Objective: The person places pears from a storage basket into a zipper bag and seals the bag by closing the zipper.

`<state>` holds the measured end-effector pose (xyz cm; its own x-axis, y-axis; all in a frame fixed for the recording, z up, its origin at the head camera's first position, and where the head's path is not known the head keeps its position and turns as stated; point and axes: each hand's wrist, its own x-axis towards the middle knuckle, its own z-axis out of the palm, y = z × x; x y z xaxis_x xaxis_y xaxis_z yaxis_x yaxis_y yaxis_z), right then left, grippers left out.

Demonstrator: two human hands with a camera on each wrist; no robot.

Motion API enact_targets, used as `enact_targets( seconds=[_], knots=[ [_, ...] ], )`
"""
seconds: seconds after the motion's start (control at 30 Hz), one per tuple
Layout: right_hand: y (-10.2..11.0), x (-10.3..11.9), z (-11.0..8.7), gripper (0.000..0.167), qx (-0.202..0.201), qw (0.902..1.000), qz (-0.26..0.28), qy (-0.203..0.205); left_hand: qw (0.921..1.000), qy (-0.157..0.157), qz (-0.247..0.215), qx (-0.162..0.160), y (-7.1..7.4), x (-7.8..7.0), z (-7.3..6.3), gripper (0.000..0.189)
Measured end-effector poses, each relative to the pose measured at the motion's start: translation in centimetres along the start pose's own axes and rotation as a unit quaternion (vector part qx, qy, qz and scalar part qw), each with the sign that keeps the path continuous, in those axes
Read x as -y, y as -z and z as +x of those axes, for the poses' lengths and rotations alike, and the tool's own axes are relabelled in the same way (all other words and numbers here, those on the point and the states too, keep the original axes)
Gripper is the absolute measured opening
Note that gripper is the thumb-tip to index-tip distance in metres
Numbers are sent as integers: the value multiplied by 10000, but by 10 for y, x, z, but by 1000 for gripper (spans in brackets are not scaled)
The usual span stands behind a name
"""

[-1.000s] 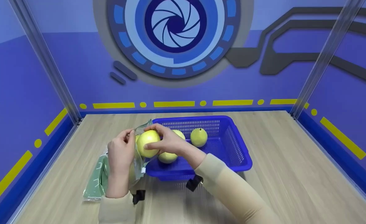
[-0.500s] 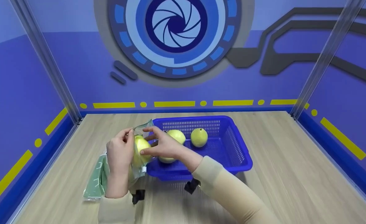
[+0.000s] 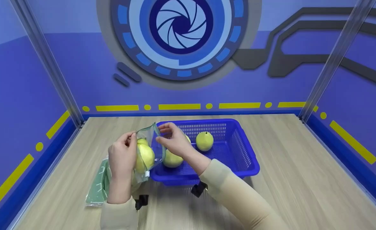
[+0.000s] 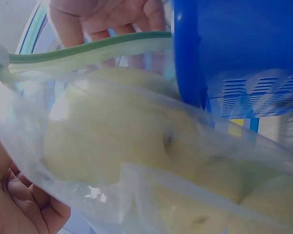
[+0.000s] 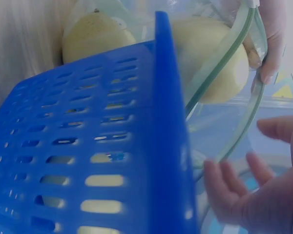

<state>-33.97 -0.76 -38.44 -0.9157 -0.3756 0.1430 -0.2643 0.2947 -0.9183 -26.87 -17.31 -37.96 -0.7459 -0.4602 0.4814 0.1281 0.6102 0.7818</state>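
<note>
My left hand [image 3: 123, 155] pinches the left edge of a clear zip bag [image 3: 157, 150] with a green seal strip, and its mouth gapes toward the blue basket. Inside the bag a yellow-green pear [image 3: 145, 155] sits near the mouth, and in the left wrist view more pears [image 4: 263, 204] show deeper down. My right hand [image 3: 176, 142] is held at the bag's right rim with nothing in its grasp; in the right wrist view its fingers [image 5: 229, 183] are spread beside the strip. A white slider [image 3: 147, 174] sits at the strip's lower end.
The blue plastic basket [image 3: 250, 163] stands right of the bag. It holds an upright pear [image 3: 204, 141], a pear [image 3: 172, 158] near its left side and another partly behind my right hand. Flat green packaging [image 3: 95, 188] lies on the wooden table [image 3: 290, 179] at left.
The right hand has let go of a pear, which now rests in the bag, and has drawn back to the bag's right rim. The left hand keeps its pinch on the edge.
</note>
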Motion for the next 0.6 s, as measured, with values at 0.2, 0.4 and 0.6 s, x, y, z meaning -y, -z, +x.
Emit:
enact_targets(
  seconds=[0.2,0.4,0.6],
  knots=[
    [-2,-6,2,64,478,9918,-660,-988,10000,2,4,33,0,1,0,22],
    [-10,-12,4,30,998,9791,-739,-1608,10000,38,20,86,0,1,0,23],
    [-12,-18,6,22,1100,9754,-1214,-1475,9999,33,-24,153,1,0,-1,23]
  ],
)
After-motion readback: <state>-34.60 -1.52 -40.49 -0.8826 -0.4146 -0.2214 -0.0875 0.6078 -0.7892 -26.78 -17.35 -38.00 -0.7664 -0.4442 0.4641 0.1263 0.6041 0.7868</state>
